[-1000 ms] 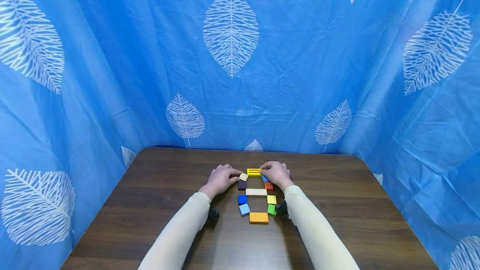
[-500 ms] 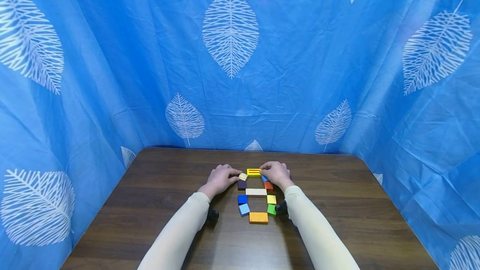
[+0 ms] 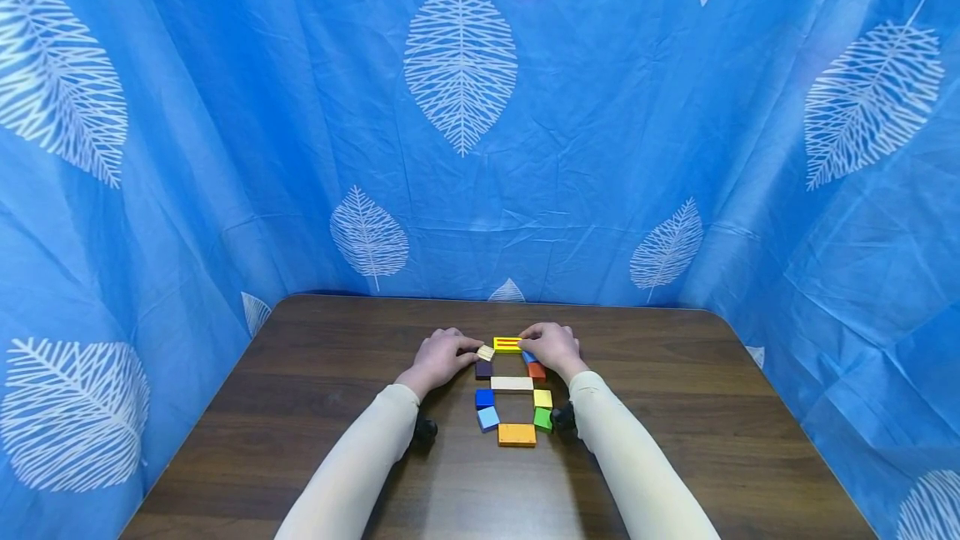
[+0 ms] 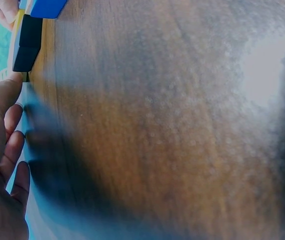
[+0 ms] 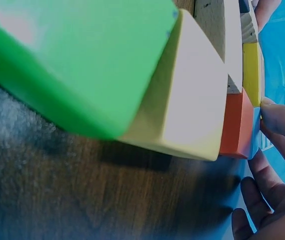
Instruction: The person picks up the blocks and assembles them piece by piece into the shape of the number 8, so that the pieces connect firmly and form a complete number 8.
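Toy blocks lie on the table in a figure-eight outline. My left hand (image 3: 441,357) has thumb and index finger at the left side of a small bare-wood block (image 3: 486,353), pinching it at the upper left corner. Just below that sits a dark block (image 3: 483,370). At the top lies a yellow block with red stripes (image 3: 507,345). On the right, my right hand (image 3: 553,346) pinches a blue block (image 5: 256,132), its thumb close to the yellow block's end; a red block (image 5: 236,125) adjoins it. The right hand partly covers this blue block in the head view.
A long pale wood block (image 3: 512,384) forms the middle bar. Below it are blue (image 3: 484,398), light blue (image 3: 488,418), pale yellow (image 3: 542,398) and green (image 3: 543,419) side blocks, with an orange block (image 3: 517,435) nearest me. A blue leaf-patterned curtain (image 3: 525,148) surrounds the brown table (image 3: 300,407).
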A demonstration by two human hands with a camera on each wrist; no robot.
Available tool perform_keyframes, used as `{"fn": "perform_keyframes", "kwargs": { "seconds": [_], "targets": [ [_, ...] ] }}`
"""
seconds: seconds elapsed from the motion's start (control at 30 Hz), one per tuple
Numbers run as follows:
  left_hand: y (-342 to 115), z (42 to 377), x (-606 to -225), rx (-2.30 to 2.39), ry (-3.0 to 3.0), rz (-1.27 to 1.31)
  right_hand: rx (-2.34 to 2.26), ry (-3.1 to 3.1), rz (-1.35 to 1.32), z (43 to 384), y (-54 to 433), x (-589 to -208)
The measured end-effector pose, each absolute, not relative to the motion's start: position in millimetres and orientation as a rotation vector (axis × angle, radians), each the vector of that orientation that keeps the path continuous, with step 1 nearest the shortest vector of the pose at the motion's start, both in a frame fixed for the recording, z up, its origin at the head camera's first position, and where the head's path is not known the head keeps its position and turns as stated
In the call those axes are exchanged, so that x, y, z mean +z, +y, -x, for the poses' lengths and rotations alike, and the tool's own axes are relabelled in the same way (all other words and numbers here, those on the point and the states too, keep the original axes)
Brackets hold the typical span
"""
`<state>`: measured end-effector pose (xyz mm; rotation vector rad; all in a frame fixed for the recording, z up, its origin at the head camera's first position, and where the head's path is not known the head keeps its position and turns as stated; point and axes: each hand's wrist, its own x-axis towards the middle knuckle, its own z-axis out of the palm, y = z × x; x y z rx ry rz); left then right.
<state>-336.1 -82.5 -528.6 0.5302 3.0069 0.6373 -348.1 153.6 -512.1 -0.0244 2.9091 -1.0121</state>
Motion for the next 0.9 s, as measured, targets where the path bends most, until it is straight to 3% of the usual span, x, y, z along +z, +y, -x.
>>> {"fn": "perform_keyframes", "kwargs": {
  "seconds": [0.9],
  "targets": [
    [-82.6, 331.9, -523.2, 0.639, 3.009, -0.568, -0.997, 2.918, 0.038, 348.2, 154.2, -513.0]
  ]
}}
